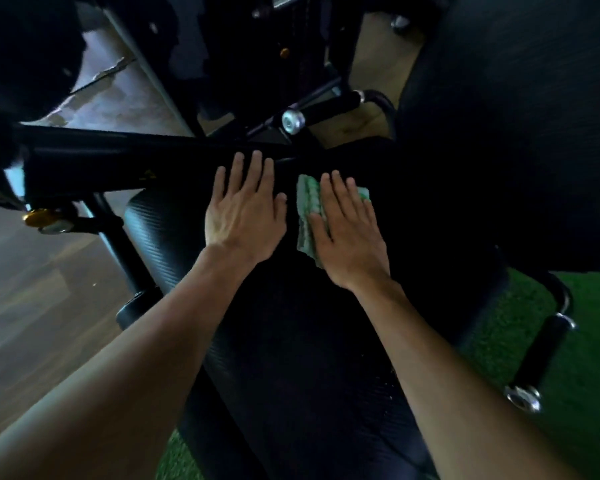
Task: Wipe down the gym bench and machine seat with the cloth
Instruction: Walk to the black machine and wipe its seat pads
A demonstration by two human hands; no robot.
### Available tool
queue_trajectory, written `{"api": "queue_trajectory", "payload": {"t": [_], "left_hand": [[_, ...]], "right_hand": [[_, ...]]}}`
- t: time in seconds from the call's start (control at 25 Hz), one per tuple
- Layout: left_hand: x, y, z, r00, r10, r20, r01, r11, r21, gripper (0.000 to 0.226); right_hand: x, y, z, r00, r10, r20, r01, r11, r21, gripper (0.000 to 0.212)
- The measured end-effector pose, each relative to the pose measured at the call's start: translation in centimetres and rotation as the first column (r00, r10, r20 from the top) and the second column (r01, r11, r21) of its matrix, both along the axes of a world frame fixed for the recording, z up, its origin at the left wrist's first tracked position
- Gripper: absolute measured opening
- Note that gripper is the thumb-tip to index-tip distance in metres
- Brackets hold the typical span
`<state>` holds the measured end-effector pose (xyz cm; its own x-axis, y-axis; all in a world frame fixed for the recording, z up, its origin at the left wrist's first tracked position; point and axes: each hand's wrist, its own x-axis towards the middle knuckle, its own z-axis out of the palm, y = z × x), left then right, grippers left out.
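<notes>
While the left hand lies flat, the right hand presses the cloth flat under its open palm.

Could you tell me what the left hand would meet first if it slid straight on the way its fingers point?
Probably the black frame bar: the left hand lies flat on the seat pad, fingertips already at the bar's edge, though depth there is unclear.

Seat pad: black, fine woven carbon-fibre-like texture.
Cloth: green and white, small repeating check.
Back pad: black, faint fine grain.
Frame bar: black.
Knob: gold-yellow.
Roller end cap: silver.
Handle: black grip, silver end.
Turf: green.
Floor: brown, wood-grain pattern.
</notes>
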<state>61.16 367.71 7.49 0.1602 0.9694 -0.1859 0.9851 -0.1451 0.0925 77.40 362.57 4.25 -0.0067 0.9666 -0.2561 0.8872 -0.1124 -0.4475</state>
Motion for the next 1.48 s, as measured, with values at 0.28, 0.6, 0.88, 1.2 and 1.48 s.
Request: {"api": "queue_trajectory", "payload": {"t": [0.28, 0.6, 0.88, 1.2, 1.48], "left_hand": [[0.7, -0.7, -0.8, 0.99, -0.1, -0.097, 0.099, 0.995, -0.01, 0.066], [0.6, -0.5, -0.7, 0.978, -0.193, -0.079, 0.194, 0.981, 0.006, 0.062], [0.9, -0.2, -0.8, 0.968, -0.225, -0.115, 0.225, 0.974, -0.014, 0.061], [1.3, 0.4, -0.9, 0.943, -0.29, -0.164, 0.282, 0.957, -0.072, 0.063], [1.4, 2.9, -0.5, 0.864, -0.48, -0.152, 0.454, 0.873, -0.176, 0.071]], "right_hand": [[0.9, -13.4, 2.9, 0.966, -0.24, 0.095, 0.249, 0.963, -0.105, 0.068], [1.5, -4.5, 0.9, 0.998, -0.051, 0.033, 0.052, 0.998, -0.031, 0.063], [7.5, -5.8, -1.3, 0.914, -0.392, 0.107, 0.399, 0.916, -0.05, 0.063], [1.2, -9.2, 2.0, 0.936, -0.321, 0.145, 0.331, 0.942, -0.053, 0.069], [4.2, 1.6, -1.8, 0.915, -0.396, 0.075, 0.399, 0.916, -0.031, 0.061]]}}
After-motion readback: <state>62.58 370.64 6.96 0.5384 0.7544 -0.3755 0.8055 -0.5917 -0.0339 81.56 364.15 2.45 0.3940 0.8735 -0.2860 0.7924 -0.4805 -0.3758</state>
